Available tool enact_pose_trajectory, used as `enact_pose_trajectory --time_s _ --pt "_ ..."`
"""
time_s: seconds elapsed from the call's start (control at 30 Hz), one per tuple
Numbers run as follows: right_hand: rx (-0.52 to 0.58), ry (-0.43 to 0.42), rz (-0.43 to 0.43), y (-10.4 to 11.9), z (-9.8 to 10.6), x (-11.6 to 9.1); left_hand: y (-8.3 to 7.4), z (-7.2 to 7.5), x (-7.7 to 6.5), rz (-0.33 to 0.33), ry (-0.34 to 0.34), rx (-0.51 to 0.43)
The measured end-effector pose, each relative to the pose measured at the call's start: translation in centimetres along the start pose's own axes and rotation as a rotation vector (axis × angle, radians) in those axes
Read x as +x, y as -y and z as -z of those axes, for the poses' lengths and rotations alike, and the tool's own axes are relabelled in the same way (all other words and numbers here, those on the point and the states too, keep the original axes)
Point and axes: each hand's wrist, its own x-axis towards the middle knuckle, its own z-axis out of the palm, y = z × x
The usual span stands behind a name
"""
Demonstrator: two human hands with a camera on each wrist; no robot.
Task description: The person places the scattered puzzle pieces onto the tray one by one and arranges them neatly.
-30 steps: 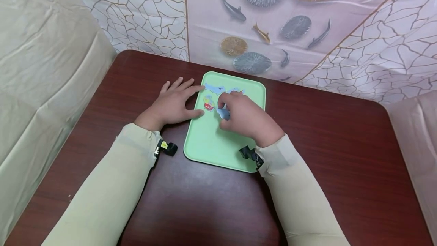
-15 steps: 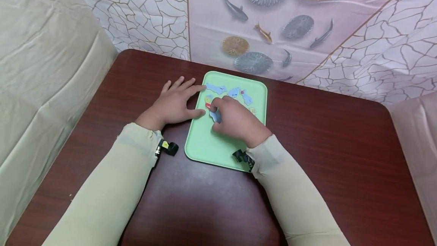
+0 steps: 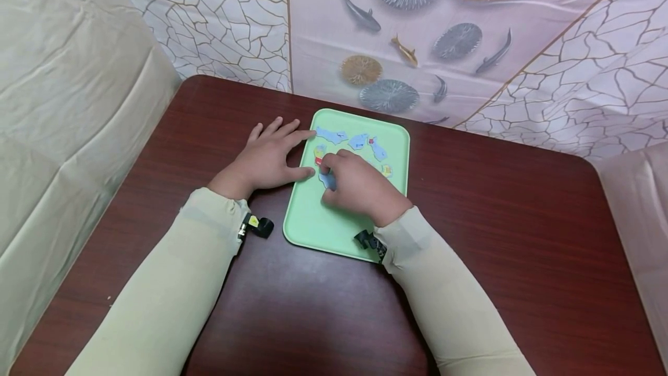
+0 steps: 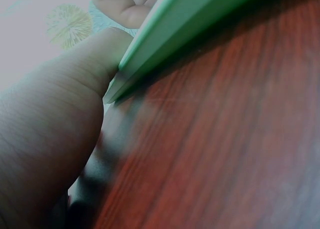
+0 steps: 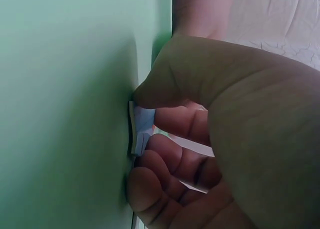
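Note:
A light green tray point(image 3: 323, 228) lies on the table, with several flat, jigsaw-like pieces on it. My right hand point(image 3: 362, 184) pinches a light blue piece point(image 3: 326, 181) between thumb and curled fingers, low over the tray's left-middle part. In the right wrist view this blue piece point(image 5: 143, 121) lies nearly flat, right at the tray surface. Just beyond it is a yellow and red piece point(image 3: 319, 154), partly covered by my fingers. My left hand point(image 3: 263, 164) rests with spread fingers beside the tray, index finger and thumb reaching its left rim.
Along the tray's far side lie a long blue piece point(image 3: 331, 135), a smaller blue piece point(image 3: 358, 141) and a blue piece with a red spot point(image 3: 378, 150). A small yellowish piece point(image 3: 387, 170) lies near the right rim. The dark red-brown table point(image 3: 501, 219) meets patterned cloth behind.
My right hand has moved left with the blue piece, close to the yellow and red piece, uncovering pieces on the tray's right. My left hand stays at the rim.

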Motion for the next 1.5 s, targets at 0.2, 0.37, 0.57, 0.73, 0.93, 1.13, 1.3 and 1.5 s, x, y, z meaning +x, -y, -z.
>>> enact_pose_trajectory --time_s 0.2,0.37,0.57,0.73,0.93,1.13,1.3,1.5 --pt "-0.005 0.005 0.009 -0.2 0.0 0.0 0.0 0.0 0.0 -0.002 0.001 0.004" --pt "0.002 0.003 0.016 -0.3 0.0 0.0 0.0 -0.1 0.0 -0.003 0.0 0.0" --pt "0.006 -0.001 0.021 -0.4 -0.1 0.0 0.0 -0.1 0.0 -0.002 -0.001 0.003" --pt "-0.001 -0.002 0.026 -0.4 -0.1 0.0 0.0 0.0 0.0 -0.003 0.0 0.003" --pt "-0.016 0.001 0.029 -0.4 0.0 -0.2 0.0 0.0 0.1 -0.001 -0.007 0.007" --pt "-0.024 -0.01 0.05 -0.4 0.3 -0.4 0.0 0.1 0.0 -0.004 -0.007 0.007" --pt "-0.038 -0.033 0.073 -0.4 0.7 -0.5 0.0 0.0 0.1 -0.003 -0.005 0.014" --pt "-0.069 -0.061 0.093 -0.4 1.2 -0.7 0.0 0.0 0.1 -0.006 -0.008 0.016"
